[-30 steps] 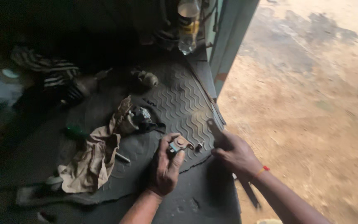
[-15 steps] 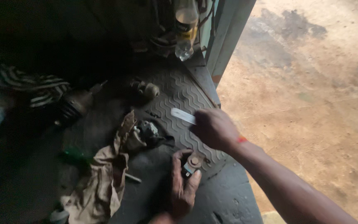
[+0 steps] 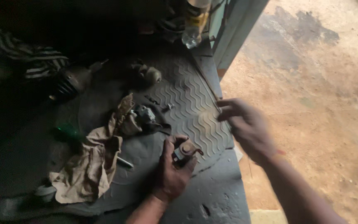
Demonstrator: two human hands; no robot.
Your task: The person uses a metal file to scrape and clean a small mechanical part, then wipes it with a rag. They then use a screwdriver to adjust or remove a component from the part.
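The left hand (image 3: 171, 174) rests on the ribbed rubber mat (image 3: 191, 103) with its fingers (image 3: 167, 150) curled around a small metal part (image 3: 184, 152), brownish with a pale bit at one side, held low against the mat. The right hand (image 3: 245, 126) hovers up and to the right of that part, over the mat's right edge near the blue door frame (image 3: 239, 37), and is well blurred (so I cannot tell whether its fingers grip anything, though they look loosely bent). The part thus lies down and to the left of the right hand and is already in the left. Further left, a crumpled tan rag (image 3: 90, 166) lies beside other dark greasy parts (image 3: 143, 116).
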